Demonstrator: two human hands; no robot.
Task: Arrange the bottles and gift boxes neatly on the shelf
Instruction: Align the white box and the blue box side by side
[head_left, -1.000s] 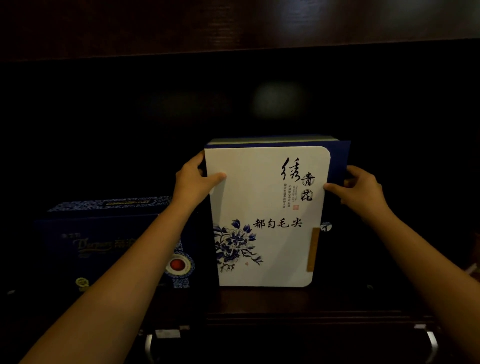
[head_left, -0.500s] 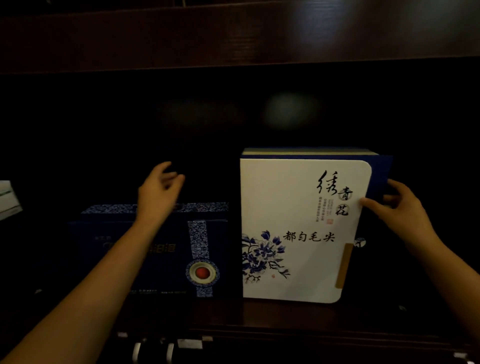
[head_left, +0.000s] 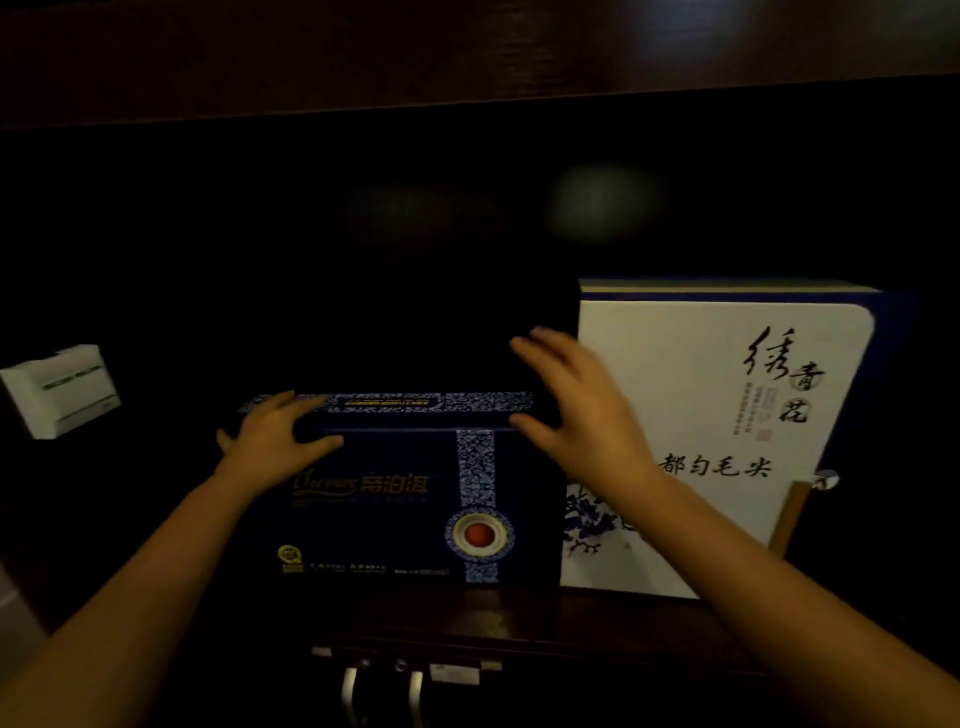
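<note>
A dark blue gift box (head_left: 384, 499) with a patterned band and a red round seal stands on the dark wooden shelf (head_left: 519, 613). My left hand (head_left: 275, 441) lies on its top left corner, fingers on the lid and thumb on the front face. Spread and blurred, my right hand (head_left: 576, 410) hovers at the box's top right corner, and I cannot tell whether it touches. A taller white gift box (head_left: 727, 415) with blue flowers and black calligraphy stands upright just to the right, untouched.
A small white box (head_left: 60, 389) sits tilted at the far left in the dark. The shelf's back is black and unlit, with a wooden board above. Metal handles (head_left: 379, 691) show below the shelf's front edge.
Both hands left the white box and moved left to the dark blue box; the left hand now rests on its top left corner. The camera view shifted left.
</note>
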